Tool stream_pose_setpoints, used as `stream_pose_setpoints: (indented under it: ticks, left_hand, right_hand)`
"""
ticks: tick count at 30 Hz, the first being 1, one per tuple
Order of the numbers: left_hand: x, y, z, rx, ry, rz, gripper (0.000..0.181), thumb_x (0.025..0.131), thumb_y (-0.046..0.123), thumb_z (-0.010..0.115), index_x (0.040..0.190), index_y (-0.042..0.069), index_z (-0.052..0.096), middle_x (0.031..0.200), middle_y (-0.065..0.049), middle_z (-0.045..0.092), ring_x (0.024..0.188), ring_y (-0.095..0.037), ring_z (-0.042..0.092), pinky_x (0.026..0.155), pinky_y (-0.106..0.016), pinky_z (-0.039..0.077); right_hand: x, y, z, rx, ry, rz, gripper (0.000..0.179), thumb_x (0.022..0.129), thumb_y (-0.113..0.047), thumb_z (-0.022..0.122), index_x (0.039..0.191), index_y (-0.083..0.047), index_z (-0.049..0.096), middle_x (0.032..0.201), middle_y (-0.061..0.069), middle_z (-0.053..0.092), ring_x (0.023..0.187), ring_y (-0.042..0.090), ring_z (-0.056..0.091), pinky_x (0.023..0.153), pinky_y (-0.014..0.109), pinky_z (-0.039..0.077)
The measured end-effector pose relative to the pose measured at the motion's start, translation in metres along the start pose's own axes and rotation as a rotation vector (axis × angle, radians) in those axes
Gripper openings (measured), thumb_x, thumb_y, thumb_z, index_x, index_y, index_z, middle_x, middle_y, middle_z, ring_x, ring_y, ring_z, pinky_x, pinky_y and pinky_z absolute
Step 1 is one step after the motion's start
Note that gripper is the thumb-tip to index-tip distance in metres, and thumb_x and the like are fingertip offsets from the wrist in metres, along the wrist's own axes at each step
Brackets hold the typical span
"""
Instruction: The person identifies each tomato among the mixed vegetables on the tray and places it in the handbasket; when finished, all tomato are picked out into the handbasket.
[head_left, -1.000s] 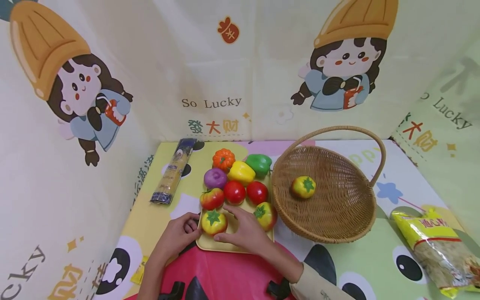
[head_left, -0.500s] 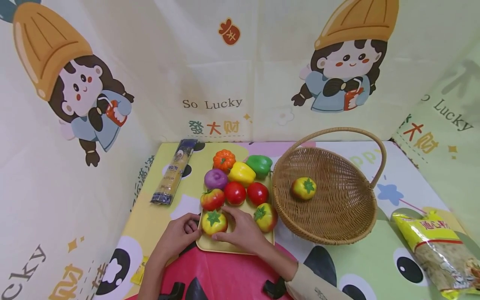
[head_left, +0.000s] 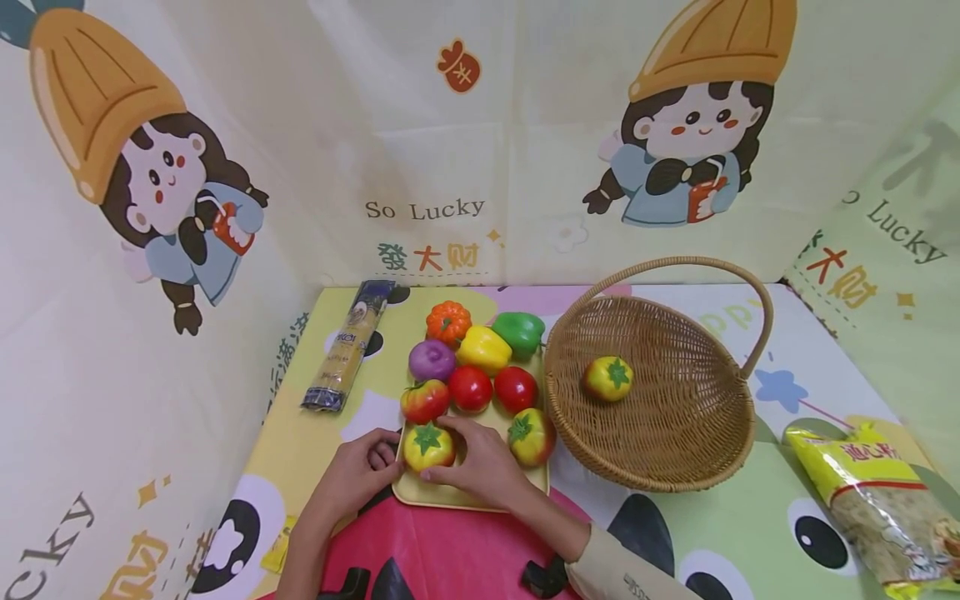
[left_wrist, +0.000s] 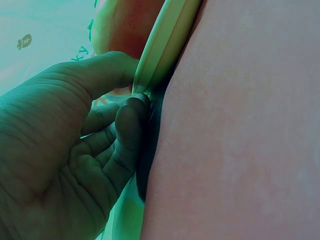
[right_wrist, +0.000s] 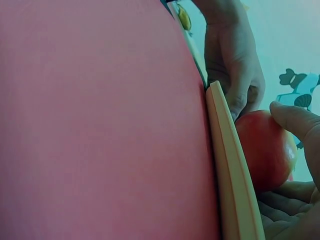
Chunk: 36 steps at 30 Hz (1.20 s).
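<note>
My left hand (head_left: 358, 471) holds the left edge of a pale yellow tray (head_left: 417, 490). In the left wrist view its thumb lies at the rim (left_wrist: 162, 45), with the curled fingers (left_wrist: 127, 127) below. At the tray's front left sits a yellow-red toy tomato (head_left: 429, 447) with a green star-shaped leaf. My right hand (head_left: 483, 467) grips it from the right, thumb in front and fingers behind. The right wrist view shows the tomato's red side (right_wrist: 265, 150) between thumb and fingers, just behind the tray wall (right_wrist: 235, 165).
Several toy vegetables share the tray, among them red tomatoes (head_left: 470, 388), a purple onion (head_left: 432, 360) and a yellow pepper (head_left: 483, 348). To the right stands a wicker basket (head_left: 675, 417) holding one yellow-red tomato (head_left: 608, 379). Pasta packs lie far left (head_left: 348, 346) and right (head_left: 873, 500).
My right thumb and fingers have drawn slightly left, closer round the yellow-red tomato. The left hand stays at the tray's edge.
</note>
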<state>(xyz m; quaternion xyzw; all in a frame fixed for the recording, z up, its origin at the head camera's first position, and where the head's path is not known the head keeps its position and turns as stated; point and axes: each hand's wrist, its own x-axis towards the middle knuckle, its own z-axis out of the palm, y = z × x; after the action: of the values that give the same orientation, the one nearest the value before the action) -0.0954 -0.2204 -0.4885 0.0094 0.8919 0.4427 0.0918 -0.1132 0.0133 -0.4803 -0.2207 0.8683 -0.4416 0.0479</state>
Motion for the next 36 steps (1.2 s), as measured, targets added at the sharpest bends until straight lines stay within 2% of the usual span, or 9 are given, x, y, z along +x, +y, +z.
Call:
stream_pose_setpoints:
  ticks: [21,32,36]
  left_hand:
    - [-0.001,0.002,-0.001,-0.020,-0.008,0.007,0.028,0.085,0.014,0.075,0.111,0.011,0.067,0.081,0.001,0.060,0.070,-0.014,0.056,0.065,-0.025,0.047]
    - [0.000,0.000,0.000,0.002,-0.001,0.013,0.027,0.085,0.015,0.075,0.111,0.012,0.067,0.080,0.002,0.059,0.070,-0.014,0.057,0.066,-0.025,0.048]
    - [0.000,-0.001,0.000,0.019,0.001,0.015,0.026,0.085,0.013,0.074,0.110,0.013,0.067,0.080,0.002,0.059,0.070,-0.013,0.057,0.066,-0.025,0.048]
  right_hand:
    - [-0.001,-0.003,0.000,0.000,-0.004,-0.018,0.072,0.075,-0.050,0.083,0.134,-0.015,0.061,0.123,-0.006,0.064,0.110,0.011,0.059,0.095,0.035,0.046]
    - [-0.005,-0.013,-0.010,0.018,-0.005,-0.021,0.069,0.075,-0.048,0.084,0.134,-0.020,0.061,0.121,-0.010,0.063,0.105,0.011,0.058,0.090,0.035,0.047]
    - [-0.007,-0.018,-0.018,0.022,-0.022,-0.060,0.071,0.075,-0.049,0.084,0.136,-0.021,0.059,0.124,-0.010,0.062,0.104,0.010,0.058,0.087,0.033,0.048]
